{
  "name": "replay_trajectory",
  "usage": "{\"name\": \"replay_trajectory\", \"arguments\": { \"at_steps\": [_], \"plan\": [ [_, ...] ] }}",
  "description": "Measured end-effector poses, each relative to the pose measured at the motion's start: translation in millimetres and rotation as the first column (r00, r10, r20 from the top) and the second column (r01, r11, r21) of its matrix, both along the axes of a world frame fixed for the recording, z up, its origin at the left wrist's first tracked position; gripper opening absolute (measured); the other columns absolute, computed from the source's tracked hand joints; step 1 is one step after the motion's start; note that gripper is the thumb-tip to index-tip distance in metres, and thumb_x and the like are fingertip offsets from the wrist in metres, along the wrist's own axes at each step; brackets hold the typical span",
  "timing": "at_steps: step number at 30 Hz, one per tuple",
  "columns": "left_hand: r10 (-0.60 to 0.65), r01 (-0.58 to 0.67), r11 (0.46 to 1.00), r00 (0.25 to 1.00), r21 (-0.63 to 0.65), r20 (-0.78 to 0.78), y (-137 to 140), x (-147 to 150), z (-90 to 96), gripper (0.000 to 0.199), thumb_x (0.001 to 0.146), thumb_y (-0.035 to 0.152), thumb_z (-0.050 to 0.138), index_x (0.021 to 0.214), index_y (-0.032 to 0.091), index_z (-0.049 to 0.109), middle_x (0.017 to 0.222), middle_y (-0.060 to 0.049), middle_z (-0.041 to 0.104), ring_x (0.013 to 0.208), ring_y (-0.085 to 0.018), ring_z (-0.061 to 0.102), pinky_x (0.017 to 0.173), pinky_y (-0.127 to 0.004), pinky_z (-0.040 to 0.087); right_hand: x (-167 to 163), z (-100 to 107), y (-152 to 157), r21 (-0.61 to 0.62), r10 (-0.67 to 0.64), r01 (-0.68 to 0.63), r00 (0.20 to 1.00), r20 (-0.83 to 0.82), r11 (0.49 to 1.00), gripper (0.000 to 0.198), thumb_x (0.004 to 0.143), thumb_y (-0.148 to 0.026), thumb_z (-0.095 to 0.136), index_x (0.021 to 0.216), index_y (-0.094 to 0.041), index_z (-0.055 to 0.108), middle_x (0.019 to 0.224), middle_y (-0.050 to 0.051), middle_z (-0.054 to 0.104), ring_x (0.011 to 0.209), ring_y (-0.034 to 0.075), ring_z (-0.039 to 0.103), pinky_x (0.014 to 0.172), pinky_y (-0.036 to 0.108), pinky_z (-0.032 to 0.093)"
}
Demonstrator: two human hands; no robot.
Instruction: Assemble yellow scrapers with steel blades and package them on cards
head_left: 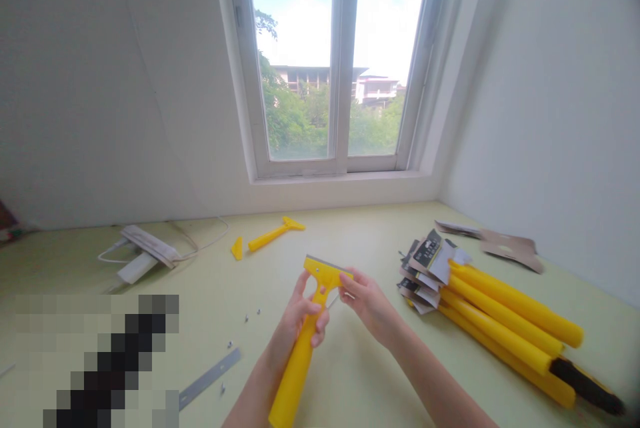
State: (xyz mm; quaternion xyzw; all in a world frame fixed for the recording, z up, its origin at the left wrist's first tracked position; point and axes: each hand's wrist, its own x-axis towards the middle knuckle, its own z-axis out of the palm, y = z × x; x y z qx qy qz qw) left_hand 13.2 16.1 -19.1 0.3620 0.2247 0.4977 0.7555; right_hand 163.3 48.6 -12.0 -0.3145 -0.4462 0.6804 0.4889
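Observation:
A yellow scraper (300, 348) with a long handle and a thin metal edge along its head is held up over the table. My left hand (303, 315) is closed around the handle just below the head. At the head's right end, my right hand (363, 295) pinches the corner between thumb and fingers. A thin pale sliver shows under the right fingers; I cannot make out what it is. To the left lie a flat metal blade (213, 377) and several small screws (223, 388). Farther back are a smaller yellow scraper (270, 237) and a loose yellow piece (237, 249).
On the right lies a pile of yellow scrapers (515, 308) with cardboard sleeves (430, 261) on their heads, beside a black-handled tool (585, 385). Flattened cardboard (513, 249) rests behind. A white power strip (149, 246) with cables is at back left. Pixelation hides the lower left.

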Motion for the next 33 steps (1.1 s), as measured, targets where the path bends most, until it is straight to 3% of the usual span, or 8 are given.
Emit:
{"name": "replay_trajectory", "arguments": {
  "at_steps": [5, 7, 11, 13, 16, 21, 26, 33],
  "plan": [
    [0.096, -0.094, 0.995, 0.992, -0.031, 0.085, 2.4, -3.6, -0.4, 0.071, 0.065, 0.012, 0.047, 0.12, 0.04, 0.011, 0.083, 0.002, 0.048, 0.042, -0.005, 0.043, 0.03, -0.013, 0.031, 1.3, -3.9, 7.2, 0.02, -0.05, 0.049, 0.995, 0.09, 0.999, 0.031, 0.07, -0.046, 0.055, 0.08, -0.016, 0.06, 0.069, 0.002, 0.055, 0.06, 0.011, 0.047, 0.056, 0.023, 0.036],
    [0.141, -0.137, 0.99, 0.986, -0.045, 0.092, 2.4, -6.3, 2.1, 0.067, 0.067, 0.012, 0.047, 0.119, 0.039, 0.015, 0.089, 0.001, 0.048, 0.043, -0.004, 0.043, 0.03, -0.012, 0.031, 9.3, -7.2, 12.9, 0.151, -0.153, 0.115, 0.95, 0.272, 0.982, 0.032, 0.075, -0.046, 0.048, 0.082, -0.017, 0.06, 0.074, 0.004, 0.058, 0.064, 0.014, 0.05, 0.057, 0.026, 0.038],
    [0.228, -0.223, 0.973, 0.971, -0.067, 0.076, 3.1, -12.3, 7.5, 0.062, 0.071, 0.015, 0.05, 0.119, 0.041, 0.02, 0.101, -0.002, 0.049, 0.042, -0.001, 0.039, 0.031, -0.01, 0.03, 32.1, -16.2, 22.3, 0.622, -0.468, -0.051, 0.612, 0.638, 0.781, 0.02, 0.071, -0.022, 0.052, 0.089, -0.023, 0.063, 0.093, 0.006, 0.059, 0.091, 0.022, 0.048, 0.081, 0.036, 0.036],
    [0.268, -0.263, 0.962, 0.961, -0.077, 0.063, 3.7, -14.8, 9.3, 0.059, 0.072, 0.018, 0.051, 0.118, 0.041, 0.022, 0.106, -0.003, 0.048, 0.042, 0.0, 0.037, 0.031, -0.009, 0.029, 39.2, -20.5, 24.6, 0.689, -0.548, -0.206, 0.47, 0.692, 0.695, 0.032, 0.068, -0.013, 0.052, 0.096, -0.026, 0.061, 0.108, 0.006, 0.055, 0.105, 0.023, 0.041, 0.089, 0.038, 0.03],
    [0.313, -0.306, 0.947, 0.948, -0.099, 0.06, 4.0, -17.2, 10.6, 0.057, 0.072, 0.019, 0.052, 0.118, 0.041, 0.026, 0.107, -0.002, 0.048, 0.042, 0.001, 0.036, 0.031, -0.009, 0.029, 39.4, -25.1, 26.8, 0.657, -0.548, -0.3, 0.375, 0.748, 0.691, 0.028, 0.072, -0.011, 0.048, 0.091, -0.025, 0.062, 0.104, 0.006, 0.057, 0.1, 0.021, 0.045, 0.086, 0.035, 0.032],
    [0.323, -0.315, 0.943, 0.944, -0.103, 0.068, 3.6, -17.9, 10.6, 0.054, 0.071, 0.018, 0.051, 0.116, 0.04, 0.031, 0.105, -0.001, 0.048, 0.042, 0.001, 0.036, 0.031, -0.009, 0.029, 33.4, -26.3, 27.5, 0.636, -0.539, -0.249, 0.36, 0.761, 0.731, 0.018, 0.072, -0.01, 0.045, 0.072, -0.02, 0.06, 0.081, 0.004, 0.06, 0.084, 0.017, 0.051, 0.076, 0.028, 0.035],
    [0.334, -0.33, 0.94, 0.942, -0.087, 0.042, 5.2, -18.2, 9.4, 0.05, 0.07, 0.017, 0.051, 0.112, 0.038, 0.035, 0.094, 0.002, 0.046, 0.042, 0.0, 0.035, 0.031, -0.009, 0.028, 41.1, -15.2, 23.9, 0.624, -0.508, -0.109, 0.481, 0.714, 0.774, 0.016, 0.076, -0.018, 0.04, 0.081, -0.021, 0.054, 0.074, 0.002, 0.059, 0.07, 0.016, 0.053, 0.064, 0.026, 0.037],
    [0.391, -0.391, 0.916, 0.92, -0.09, -0.018, 5.6, -19.7, 11.1, 0.045, 0.068, 0.019, 0.052, 0.107, 0.035, 0.036, 0.083, 0.005, 0.044, 0.04, 0.0, 0.036, 0.03, -0.01, 0.027, 46.0, 6.8, 16.8, 0.736, -0.631, 0.022, 0.53, 0.566, 0.677, 0.012, 0.076, -0.021, 0.042, 0.08, -0.022, 0.053, 0.074, 0.003, 0.059, 0.07, 0.018, 0.052, 0.064, 0.028, 0.037]
  ]
}}
